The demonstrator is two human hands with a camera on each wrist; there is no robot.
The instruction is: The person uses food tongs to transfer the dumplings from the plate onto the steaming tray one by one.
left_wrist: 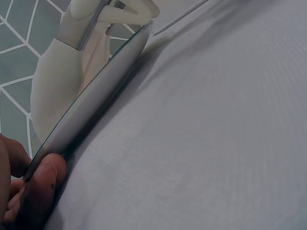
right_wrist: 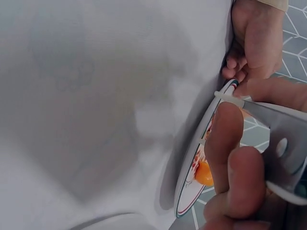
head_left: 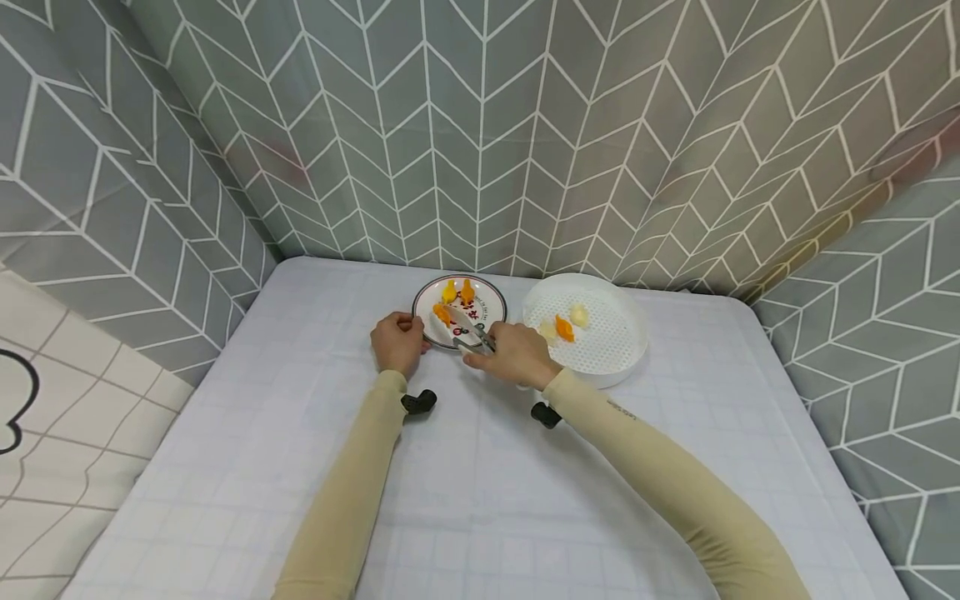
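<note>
Plate [head_left: 491, 294] taken as reference. Left hand [head_left: 399, 342] pinches its left rim, thumb and fingers to either side of the edge. Right hand [head_left: 519, 354] is clamped on the tongs [head_left: 481, 332], coming in over the plate's near right edge; the tong arms stand apart. One tip is at the front orange piece [head_left: 442, 313], which lies on the plate's left part; whether it touches, I cannot tell.

Judgement on method: keep the rim pinned without tipping it, set one tip on each side of the piece, low and level, then squeeze lightly. It looks small and smooth, so hard pressure might make it slip.

Surroundings: a yellow piece [head_left: 449, 292] and a rear orange piece [head_left: 467, 292] sit on the plate's far part; a wide sweep could knock them. Just right of the plate, a white perforated tray [head_left: 615, 333] bears another orange piece [head_left: 565, 328] and two pale ones. Its raised wall and the right forearm could crowd movement there. Tabletop [head_left: 450, 500] beneath all.
</note>
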